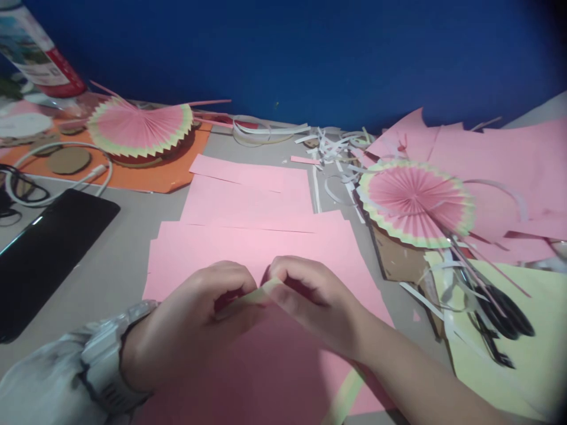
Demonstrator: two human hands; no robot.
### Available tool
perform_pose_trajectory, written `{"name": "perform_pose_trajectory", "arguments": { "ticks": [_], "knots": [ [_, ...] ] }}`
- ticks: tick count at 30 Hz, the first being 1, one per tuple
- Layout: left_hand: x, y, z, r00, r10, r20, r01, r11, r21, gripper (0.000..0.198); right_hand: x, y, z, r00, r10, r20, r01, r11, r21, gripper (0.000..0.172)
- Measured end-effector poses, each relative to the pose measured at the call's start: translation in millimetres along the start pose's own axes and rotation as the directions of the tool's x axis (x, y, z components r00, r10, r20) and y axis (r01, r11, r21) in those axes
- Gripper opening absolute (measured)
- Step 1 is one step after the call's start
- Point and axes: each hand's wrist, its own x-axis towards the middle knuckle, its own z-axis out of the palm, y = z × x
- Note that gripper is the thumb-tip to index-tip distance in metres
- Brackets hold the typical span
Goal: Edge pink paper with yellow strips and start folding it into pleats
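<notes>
Pinching a narrow pale yellow-green paper strip (247, 298) between thumb and curled fingers of the left hand (195, 316) and, close beside, thumb and forefinger of the right hand (323, 307), held it just above layered pink paper sheets (252, 239). Could not tell the placing of the fingertips hidden behind. Looked very light, thin and pliable, probably dry rather than slippery, but likely to crease or tear under a sharp tug. Seemed best taken near its edges, with light thumb-and-finger pressure. Saw a similar yellow-green length (346, 394) nearer the camera; could not tell whether joined to the held strip. Noticed print on the bottle label (33, 50) at upper left, too blurred to read. Found no legible brand on the black smartphone (57, 248) or black-handled scissors (509, 313).
</notes>
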Motion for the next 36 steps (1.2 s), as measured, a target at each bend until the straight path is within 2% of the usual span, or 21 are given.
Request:
{"name": "perform_pose_trajectory", "arguments": {
  "ticks": [5, 12, 19, 23, 26, 32, 36],
  "knots": [
    [5, 0, 0.5, 1.000, 0.013, 0.021, -0.013, 0.999, 0.032, 0.035, 2, -2, -1, 0.999, -0.035, 0.032, 0.037, 0.997, -0.064, 0.026],
    [3, -4, -0.8, 0.989, 0.149, -0.014, -0.149, 0.986, -0.076, 0.027, 1, 3, -5, 0.987, -0.125, 0.097, 0.134, 0.986, -0.095, 0.018],
    [-5, -3, 1.9, 0.995, 0.096, -0.021, -0.096, 0.995, 0.020, 0.021, 0, 5, -7, 0.979, -0.146, 0.141, 0.157, 0.985, -0.073, 0.016],
    [-8, -1, 4.9, 0.990, 0.103, -0.099, -0.101, 0.994, 0.032, 0.020, 1, 3, -6, 0.978, -0.155, 0.141, 0.164, 0.985, -0.055, 0.017],
    [-7, 0, 5.2, 0.987, 0.080, -0.138, -0.076, 0.997, 0.034, 0.020, 0, 0, -5, 0.985, -0.136, 0.102, 0.139, 0.990, -0.023, 0.025],
    [0, -1, 1.8, 0.989, 0.127, -0.073, -0.131, 0.990, -0.047, 0.019, 1, -3, -3, 0.998, -0.055, 0.019, 0.054, 0.998, 0.015, 0.031],
    [3, 3, 0.8, 0.995, 0.098, -0.026, -0.096, 0.993, 0.074, 0.027, 0, -2, -1, 1.000, -0.004, 0.006, 0.004, 1.000, 0.031, 0.030]
  ]
}}
